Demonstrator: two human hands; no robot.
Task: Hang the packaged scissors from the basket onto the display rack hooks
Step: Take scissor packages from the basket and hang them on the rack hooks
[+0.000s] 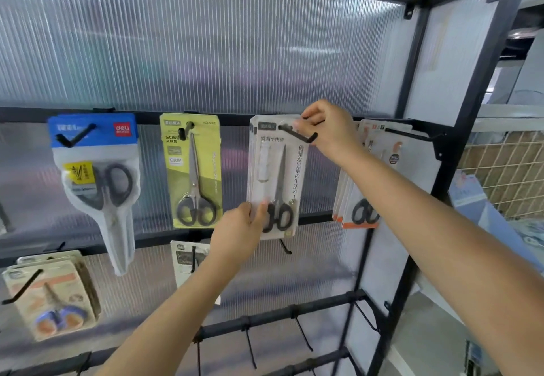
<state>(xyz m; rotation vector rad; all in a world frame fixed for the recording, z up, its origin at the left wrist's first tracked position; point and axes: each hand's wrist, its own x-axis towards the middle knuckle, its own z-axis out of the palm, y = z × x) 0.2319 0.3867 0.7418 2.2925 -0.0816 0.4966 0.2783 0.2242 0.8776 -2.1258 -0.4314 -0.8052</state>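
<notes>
A white pack of black-handled scissors (276, 175) hangs at the front of a small stack on a black hook (298, 135) of the display rack. My right hand (326, 128) pinches the pack's top right corner beside the hook. My left hand (244, 228) grips the pack's lower left edge, thumb on its front. The basket is out of view.
Other hooks carry a blue-topped pack (97, 175), a yellow-green pack (194, 169), an orange-trimmed stack (365, 175) to the right, and a beige pack (53, 299) lower left. Several bare hooks (250, 343) stick out of the lower bars. The rack's black frame post (447, 169) stands on the right.
</notes>
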